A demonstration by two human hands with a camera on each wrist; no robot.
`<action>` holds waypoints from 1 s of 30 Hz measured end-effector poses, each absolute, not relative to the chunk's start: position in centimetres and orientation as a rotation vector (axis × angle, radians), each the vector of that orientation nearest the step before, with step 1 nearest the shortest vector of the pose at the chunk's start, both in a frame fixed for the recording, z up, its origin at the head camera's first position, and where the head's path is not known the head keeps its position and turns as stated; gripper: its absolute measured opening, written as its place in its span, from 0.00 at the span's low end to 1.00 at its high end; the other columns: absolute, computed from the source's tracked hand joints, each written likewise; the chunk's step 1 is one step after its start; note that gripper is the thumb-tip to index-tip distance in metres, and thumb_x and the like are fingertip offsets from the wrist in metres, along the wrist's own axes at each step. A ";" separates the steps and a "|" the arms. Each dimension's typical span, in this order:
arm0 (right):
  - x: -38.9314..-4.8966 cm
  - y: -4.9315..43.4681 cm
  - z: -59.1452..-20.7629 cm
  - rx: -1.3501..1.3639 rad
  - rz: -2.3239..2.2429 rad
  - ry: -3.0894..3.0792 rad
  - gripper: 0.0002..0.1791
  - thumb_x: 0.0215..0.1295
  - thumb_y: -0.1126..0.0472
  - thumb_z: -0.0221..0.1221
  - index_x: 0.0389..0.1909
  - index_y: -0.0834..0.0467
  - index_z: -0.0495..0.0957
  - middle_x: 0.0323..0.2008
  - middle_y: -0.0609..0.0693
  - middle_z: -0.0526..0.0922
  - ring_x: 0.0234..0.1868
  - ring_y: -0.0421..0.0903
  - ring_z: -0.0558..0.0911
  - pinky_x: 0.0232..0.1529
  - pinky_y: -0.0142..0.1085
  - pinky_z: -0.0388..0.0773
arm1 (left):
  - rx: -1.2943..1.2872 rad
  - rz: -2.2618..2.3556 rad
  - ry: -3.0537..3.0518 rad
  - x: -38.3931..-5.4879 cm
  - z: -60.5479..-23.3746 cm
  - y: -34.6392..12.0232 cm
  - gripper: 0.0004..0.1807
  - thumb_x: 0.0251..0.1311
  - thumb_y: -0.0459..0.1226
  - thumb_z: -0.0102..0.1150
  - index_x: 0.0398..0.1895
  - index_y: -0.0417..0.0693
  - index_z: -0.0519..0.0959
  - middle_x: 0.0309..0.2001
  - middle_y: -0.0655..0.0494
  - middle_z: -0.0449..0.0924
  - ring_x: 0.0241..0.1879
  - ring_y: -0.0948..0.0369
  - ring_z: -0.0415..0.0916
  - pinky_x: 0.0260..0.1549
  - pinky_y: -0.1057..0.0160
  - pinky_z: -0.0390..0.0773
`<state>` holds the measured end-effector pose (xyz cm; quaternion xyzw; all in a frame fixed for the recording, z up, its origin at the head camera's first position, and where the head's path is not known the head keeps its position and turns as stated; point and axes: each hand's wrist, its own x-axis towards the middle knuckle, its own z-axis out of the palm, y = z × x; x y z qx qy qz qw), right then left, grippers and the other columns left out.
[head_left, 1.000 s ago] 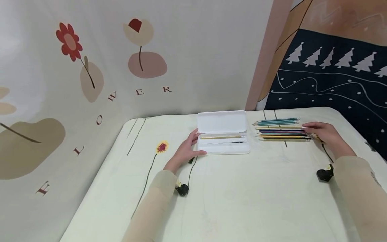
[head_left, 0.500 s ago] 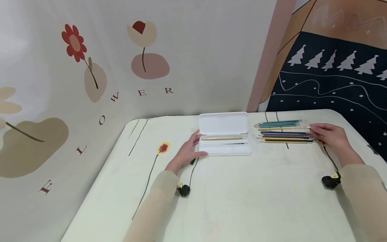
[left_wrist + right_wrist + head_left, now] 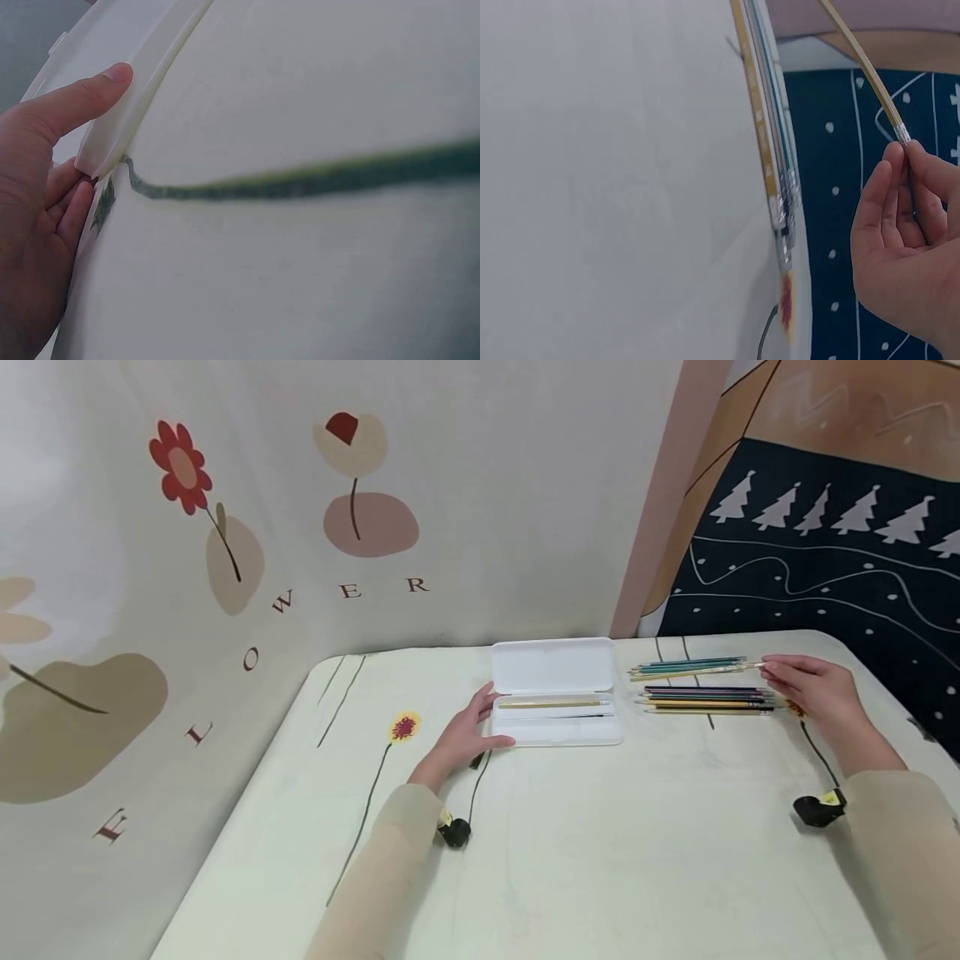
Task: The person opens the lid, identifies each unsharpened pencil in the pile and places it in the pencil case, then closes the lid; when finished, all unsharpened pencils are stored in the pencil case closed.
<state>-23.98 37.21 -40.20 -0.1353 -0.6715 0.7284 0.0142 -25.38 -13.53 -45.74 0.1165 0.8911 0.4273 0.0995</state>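
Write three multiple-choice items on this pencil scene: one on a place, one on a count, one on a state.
1. Where does the left hand rest?
A. at the left end of the white case
B. on the loose pencils
C. on the wall

2. How many pencils lie in the case?
A. none
B. two
C. five

3. What is the right hand doing?
A. lying flat and idle
B. pinching the end of a tan pencil
C. shutting the case lid

Answers:
1 A, its thumb lies along the case edge.
2 B, a tan one and a dark one show.
3 B, the right wrist view shows the fingers closed on its end.
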 end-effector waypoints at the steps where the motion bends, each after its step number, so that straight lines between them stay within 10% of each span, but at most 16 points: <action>1: -23.9 37.0 -40.1 -0.409 2.280 -2.082 0.04 0.58 0.56 0.69 0.33 0.42 0.86 0.30 0.31 0.86 0.34 0.27 0.85 0.37 0.20 0.82 | 0.343 1.262 2.636 -25.4 -45.7 -13.5 0.60 0.52 0.47 0.75 0.81 0.61 0.44 0.77 0.57 0.59 0.75 0.55 0.62 0.75 0.51 0.60; 18: -23.5 33.4 -39.1 -0.194 2.376 -2.067 0.08 0.65 0.64 0.64 0.35 0.47 0.87 0.32 0.36 0.88 0.34 0.30 0.86 0.37 0.21 0.83 | 0.347 1.242 2.644 -25.4 -45.8 -13.6 0.59 0.52 0.49 0.75 0.81 0.61 0.44 0.77 0.57 0.59 0.75 0.54 0.62 0.75 0.51 0.60; 30: -27.5 33.9 -44.3 -0.268 2.139 -2.284 0.17 0.59 0.50 0.69 0.49 0.47 0.86 0.38 0.31 0.85 0.40 0.28 0.86 0.42 0.22 0.83 | 0.361 1.259 2.630 -25.4 -45.6 -13.6 0.59 0.53 0.47 0.75 0.81 0.59 0.45 0.77 0.55 0.59 0.75 0.53 0.62 0.75 0.51 0.60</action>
